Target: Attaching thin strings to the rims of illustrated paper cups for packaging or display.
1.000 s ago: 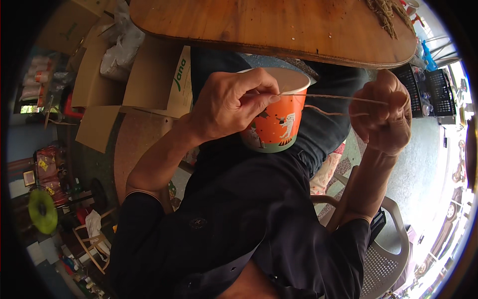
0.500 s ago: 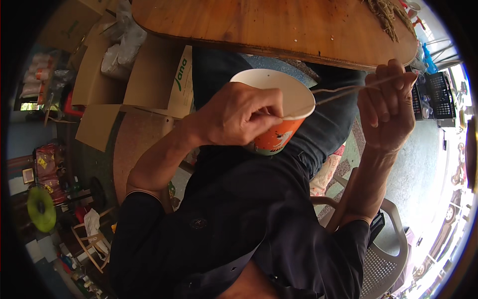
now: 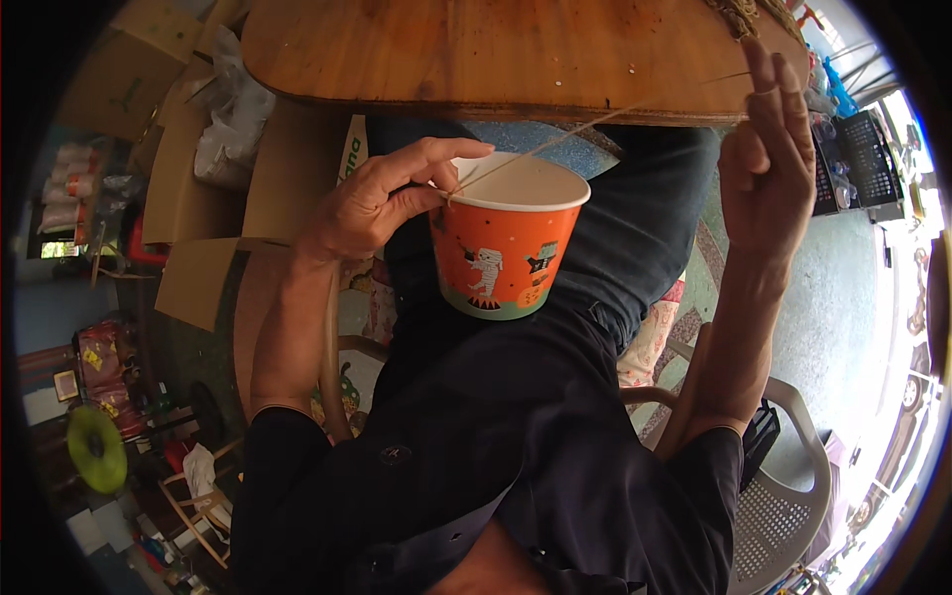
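An orange paper bucket (image 3: 504, 243) with a white rim and cartoon figures stands tilted on my lap. My left hand (image 3: 372, 203) is at its left rim, thumb and fingertips pinched on a thin tan string (image 3: 555, 137), with the index finger reaching over the opening. Taut and slanting, the string runs up to the right across the bucket's mouth. At its other end my right hand (image 3: 773, 164) is raised near the table's right corner, two fingers pointing up and the others curled. A thin dark tip shows beside those fingers. The bucket's inside is mostly hidden.
A wooden table (image 3: 446, 50) spans the far side, with a bundle of tan fibres (image 3: 736, 15) at its right corner. Open cardboard boxes (image 3: 293, 174) and a plastic bag (image 3: 230, 129) are at left. Black crates (image 3: 868, 164) and a plastic chair (image 3: 783, 496) are at right.
My left hand has moved left, off the bucket's front to its left rim. My right hand has risen, stretching the string longer. The bucket has shifted slightly left, its front now showing.
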Action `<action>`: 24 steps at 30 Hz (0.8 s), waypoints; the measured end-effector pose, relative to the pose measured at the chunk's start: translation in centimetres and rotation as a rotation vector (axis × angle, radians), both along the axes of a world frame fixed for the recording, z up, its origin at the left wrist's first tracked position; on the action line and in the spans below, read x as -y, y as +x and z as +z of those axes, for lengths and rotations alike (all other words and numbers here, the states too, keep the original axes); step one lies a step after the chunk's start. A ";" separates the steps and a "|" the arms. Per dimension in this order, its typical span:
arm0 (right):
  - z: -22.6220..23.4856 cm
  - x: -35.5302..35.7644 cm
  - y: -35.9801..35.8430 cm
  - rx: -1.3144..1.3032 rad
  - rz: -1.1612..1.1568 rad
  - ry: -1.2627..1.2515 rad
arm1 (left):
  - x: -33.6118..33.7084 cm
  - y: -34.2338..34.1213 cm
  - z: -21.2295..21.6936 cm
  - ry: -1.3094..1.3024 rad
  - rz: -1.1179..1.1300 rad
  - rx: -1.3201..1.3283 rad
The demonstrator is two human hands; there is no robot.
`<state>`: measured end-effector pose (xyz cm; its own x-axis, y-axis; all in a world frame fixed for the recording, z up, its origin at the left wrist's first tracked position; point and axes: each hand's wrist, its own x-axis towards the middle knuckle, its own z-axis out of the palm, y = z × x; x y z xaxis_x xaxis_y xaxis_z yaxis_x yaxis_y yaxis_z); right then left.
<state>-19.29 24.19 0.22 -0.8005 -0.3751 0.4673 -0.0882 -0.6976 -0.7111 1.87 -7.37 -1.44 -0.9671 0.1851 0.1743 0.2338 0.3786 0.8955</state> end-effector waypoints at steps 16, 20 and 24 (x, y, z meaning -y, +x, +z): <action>-1.4 2.4 -0.4 0.182 -0.152 0.164 | 0.9 -1.7 -7.8 0.722 0.333 -0.085; -0.6 2.7 0.1 0.139 -0.079 0.071 | 1.1 -2.4 -8.6 0.827 0.256 -0.055; -0.1 2.0 0.1 0.047 -0.226 0.101 | 1.7 -2.7 -9.2 0.893 0.154 -0.049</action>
